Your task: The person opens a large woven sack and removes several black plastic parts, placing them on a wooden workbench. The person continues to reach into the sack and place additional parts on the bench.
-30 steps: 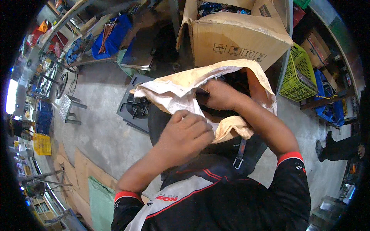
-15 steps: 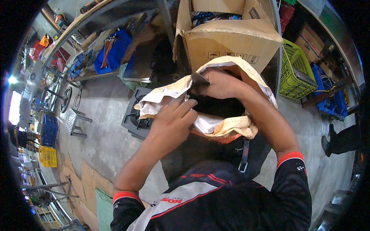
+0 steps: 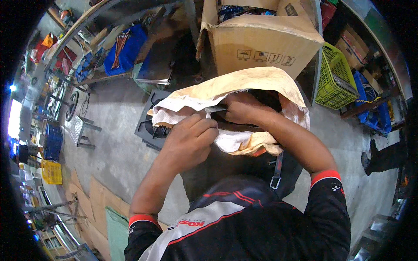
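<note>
Your left hand (image 3: 189, 142): pinching edge of cream sack (image 3: 248, 81) | your right hand (image 3: 244, 108): gripping grey blade (image 3: 215, 109) | sack: before carton's (image 3: 265, 41) near side | carton: black handling symbols (image 3: 261, 56) | your shirt (image 3: 270, 226): red lettering (image 3: 190, 224)

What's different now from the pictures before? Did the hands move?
The left hand has moved left along the near edge of the pale sack. The dark blade in the right hand tilted up half a second ago; now it sits lower, pointing left. Nothing was visibly let go. The right hand stayed in the sack's mouth, and the cardboard box stayed beyond it.
</note>
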Demonstrator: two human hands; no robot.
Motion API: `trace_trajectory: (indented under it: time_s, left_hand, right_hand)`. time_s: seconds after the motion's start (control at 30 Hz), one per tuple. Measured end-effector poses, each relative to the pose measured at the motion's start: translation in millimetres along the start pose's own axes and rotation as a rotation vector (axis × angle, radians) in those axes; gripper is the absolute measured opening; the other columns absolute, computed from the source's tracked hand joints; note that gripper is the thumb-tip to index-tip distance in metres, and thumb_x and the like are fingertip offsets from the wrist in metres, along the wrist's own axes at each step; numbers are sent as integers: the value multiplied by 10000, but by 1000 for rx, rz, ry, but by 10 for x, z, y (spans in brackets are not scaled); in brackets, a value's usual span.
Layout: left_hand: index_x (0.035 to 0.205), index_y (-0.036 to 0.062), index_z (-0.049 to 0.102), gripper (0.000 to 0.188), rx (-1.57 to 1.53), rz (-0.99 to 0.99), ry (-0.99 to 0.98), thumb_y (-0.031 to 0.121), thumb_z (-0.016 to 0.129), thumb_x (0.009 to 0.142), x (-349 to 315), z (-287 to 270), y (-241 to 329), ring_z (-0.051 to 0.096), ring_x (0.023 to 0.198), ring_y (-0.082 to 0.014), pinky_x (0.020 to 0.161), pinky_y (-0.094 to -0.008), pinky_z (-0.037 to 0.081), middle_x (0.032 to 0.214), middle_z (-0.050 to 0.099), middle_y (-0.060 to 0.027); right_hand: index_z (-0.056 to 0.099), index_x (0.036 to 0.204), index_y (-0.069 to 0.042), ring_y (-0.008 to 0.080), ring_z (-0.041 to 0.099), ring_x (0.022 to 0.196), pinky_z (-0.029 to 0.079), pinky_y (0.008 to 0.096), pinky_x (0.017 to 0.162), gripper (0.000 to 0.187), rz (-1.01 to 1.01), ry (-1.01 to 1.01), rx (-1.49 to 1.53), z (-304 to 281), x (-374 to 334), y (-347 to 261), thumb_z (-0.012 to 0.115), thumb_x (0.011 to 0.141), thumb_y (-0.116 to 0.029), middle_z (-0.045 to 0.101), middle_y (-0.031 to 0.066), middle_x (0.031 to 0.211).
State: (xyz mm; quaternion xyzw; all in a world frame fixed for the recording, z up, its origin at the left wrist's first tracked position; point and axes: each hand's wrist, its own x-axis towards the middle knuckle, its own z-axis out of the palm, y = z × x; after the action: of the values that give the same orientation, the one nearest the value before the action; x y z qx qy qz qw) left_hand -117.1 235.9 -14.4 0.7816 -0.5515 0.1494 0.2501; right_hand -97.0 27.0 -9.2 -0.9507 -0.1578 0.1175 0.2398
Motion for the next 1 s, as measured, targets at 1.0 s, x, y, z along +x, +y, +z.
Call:
trace_trajectory:
  time_s: [1.0]
  left_hand:
    - [797, 55, 580, 178, -66, 38, 28, 36, 659, 639, -124, -9, 31, 587, 814, -277, 716, -389, 508, 918, 619, -74]
  right_hand:
    - [682, 1206, -116, 357, 627, 1124, 481, 436, 986, 387, -79, 59, -157, 180, 73, 144, 576, 900, -329, 668, 152, 1229]
